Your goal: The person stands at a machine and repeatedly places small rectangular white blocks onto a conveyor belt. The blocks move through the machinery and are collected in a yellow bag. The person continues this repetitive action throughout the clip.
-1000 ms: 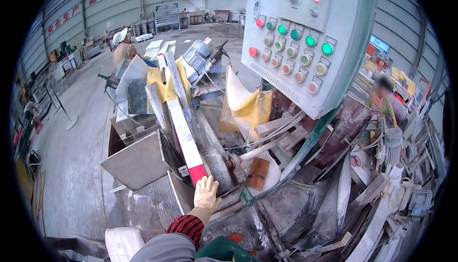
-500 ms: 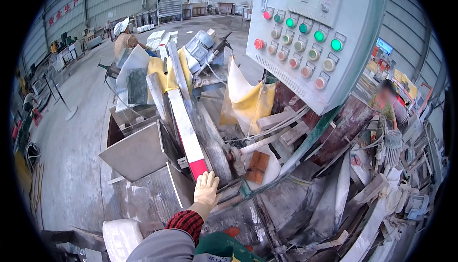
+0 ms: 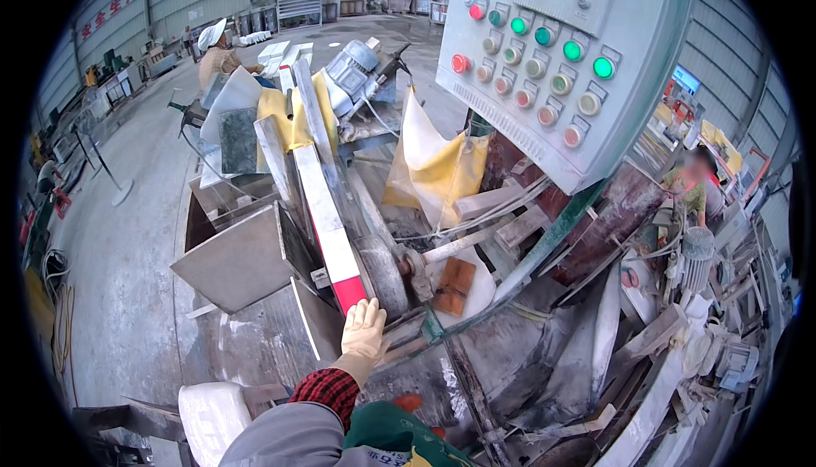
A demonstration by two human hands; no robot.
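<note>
One red-ended white bar [image 3: 324,216], just ahead of the fingers [image 3: 362,314] of the left hand [image 3: 364,338], is touched by them, outstretched, not clenched, and could be skewed if pressed off-centre.

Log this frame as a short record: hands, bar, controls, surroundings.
hands: left hand gloved, fingers at the bar's red near end; right hand not in view
bar: long white bar, pointing away
controls: grey control box, green and red lights lit
nearby: brown wood piece, right of the bar
people: one far left, one right
</note>
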